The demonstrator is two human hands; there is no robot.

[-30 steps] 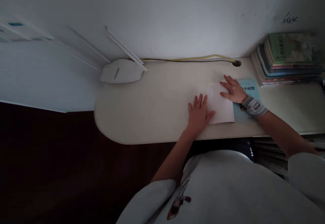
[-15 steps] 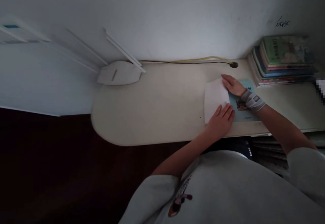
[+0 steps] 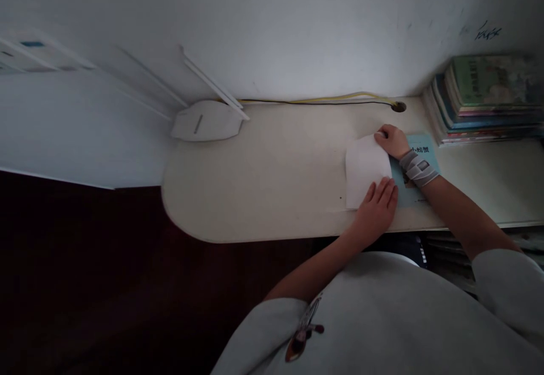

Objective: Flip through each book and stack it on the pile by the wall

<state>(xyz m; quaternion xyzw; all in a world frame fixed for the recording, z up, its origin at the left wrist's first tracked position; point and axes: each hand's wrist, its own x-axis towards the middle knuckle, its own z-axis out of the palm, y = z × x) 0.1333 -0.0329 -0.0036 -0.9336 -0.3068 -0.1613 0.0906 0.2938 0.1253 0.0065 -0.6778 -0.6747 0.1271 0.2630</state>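
A white sheet of paper (image 3: 366,165) lies on the desk over the left side of a thin light-blue book (image 3: 430,162) with dark printed characters on its cover. My left hand (image 3: 378,205) rests flat on the sheet's lower right part, fingers stretched out. At the sheet's upper right corner, my right hand (image 3: 394,141) has its fingers curled in on the paper's edge. A grey support band (image 3: 420,168) wraps my right wrist and hides part of the cover.
A white router (image 3: 208,121) with raised antennas stands at the back left. Yellow and black cables (image 3: 314,102) run along the wall into a round desk hole (image 3: 398,106). A stack of books (image 3: 488,100) sits at the back right. The desk's rounded edge (image 3: 170,216) is at left.
My right hand's fingers have curled in at the paper's upper corner; they were straighter before. My left hand stays flat on the sheet. The whole view has shifted slightly.
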